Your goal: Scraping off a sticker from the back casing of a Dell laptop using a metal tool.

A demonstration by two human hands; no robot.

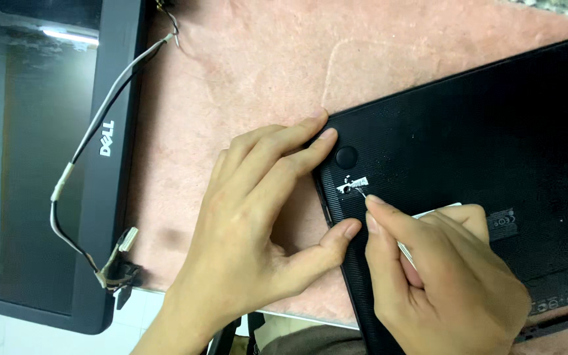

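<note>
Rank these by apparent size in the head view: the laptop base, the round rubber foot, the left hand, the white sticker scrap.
1. laptop base, partly out of frame
2. left hand
3. round rubber foot and white sticker scrap: look alike, unranked

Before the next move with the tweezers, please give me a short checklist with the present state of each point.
1. Left hand steadies the black laptop base at its corner: ok, fingers and thumb press on the edge.
2. Right hand has a firm grip on the tweezers: ok.
3. Tweezer tip is at the torn white sticker: ok.
4. What lies under the sticker: cannot tell, too small.
5. Base lies flat on the pink mat: ok.
6. Loose cable on the detached screen is apart from the hands: ok.
</note>
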